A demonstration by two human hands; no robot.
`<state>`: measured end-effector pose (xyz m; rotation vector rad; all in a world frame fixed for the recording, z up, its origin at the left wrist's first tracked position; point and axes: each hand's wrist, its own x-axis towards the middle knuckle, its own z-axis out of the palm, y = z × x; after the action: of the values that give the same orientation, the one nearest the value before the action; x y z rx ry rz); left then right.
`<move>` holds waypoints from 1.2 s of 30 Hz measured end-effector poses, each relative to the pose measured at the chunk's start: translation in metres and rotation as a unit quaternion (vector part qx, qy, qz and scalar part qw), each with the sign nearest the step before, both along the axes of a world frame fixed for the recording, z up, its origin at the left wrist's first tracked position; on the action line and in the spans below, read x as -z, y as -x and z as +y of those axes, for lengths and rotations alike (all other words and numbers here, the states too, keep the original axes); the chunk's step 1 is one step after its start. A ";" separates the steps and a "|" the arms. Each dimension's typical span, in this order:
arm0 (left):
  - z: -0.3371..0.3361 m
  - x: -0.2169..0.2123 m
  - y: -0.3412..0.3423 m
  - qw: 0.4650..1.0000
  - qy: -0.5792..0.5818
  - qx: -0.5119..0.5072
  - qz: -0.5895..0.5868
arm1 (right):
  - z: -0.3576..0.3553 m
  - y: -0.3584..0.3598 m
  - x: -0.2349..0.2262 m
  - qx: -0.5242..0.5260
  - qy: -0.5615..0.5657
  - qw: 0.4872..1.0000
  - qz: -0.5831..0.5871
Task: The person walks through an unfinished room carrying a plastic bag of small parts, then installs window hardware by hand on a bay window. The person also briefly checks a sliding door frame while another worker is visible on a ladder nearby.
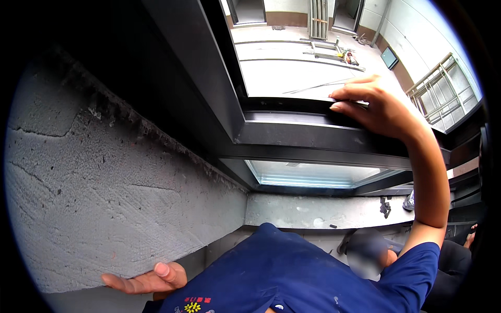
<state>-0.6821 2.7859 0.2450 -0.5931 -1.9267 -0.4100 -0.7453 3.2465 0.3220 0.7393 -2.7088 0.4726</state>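
Note:
A black metal window frame (302, 134) spans the upper middle of the view. My right hand (373, 101) is raised to its lower rail, thumb and fingers closed on a long black strip (292, 103), apparently a glazing bead. That strip runs left from my fingers along the rail, above a paler groove. Part of the grip is hidden behind my fingers. Below the rail is a lower glass pane (318, 175). My left hand (148, 279) rests at the edge of the rough grey wall (115, 208), fingers stretched out, holding nothing.
Several small black pieces (385, 207) lie on the grey ledge (297, 211) under the window. Another person (368, 250), partly blurred, is low at the right. Outside are a ladder (318, 18), metal bars and a scaffold frame (441, 91).

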 end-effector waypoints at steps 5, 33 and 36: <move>-0.006 0.001 0.005 0.998 -0.005 0.041 0.039 | 0.004 -0.004 0.000 0.014 0.005 1.000 -0.020; 0.012 0.001 0.044 0.954 -0.050 0.188 0.227 | 0.007 0.000 -0.003 -0.035 0.045 0.997 -0.047; 0.013 0.008 0.044 0.947 -0.093 0.146 0.270 | 0.008 -0.001 -0.002 -0.033 0.041 0.998 -0.029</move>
<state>-0.7258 2.7988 0.2374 -0.7763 -1.2653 -0.5444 -0.7446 3.2540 0.3239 0.8077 -2.7051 0.6265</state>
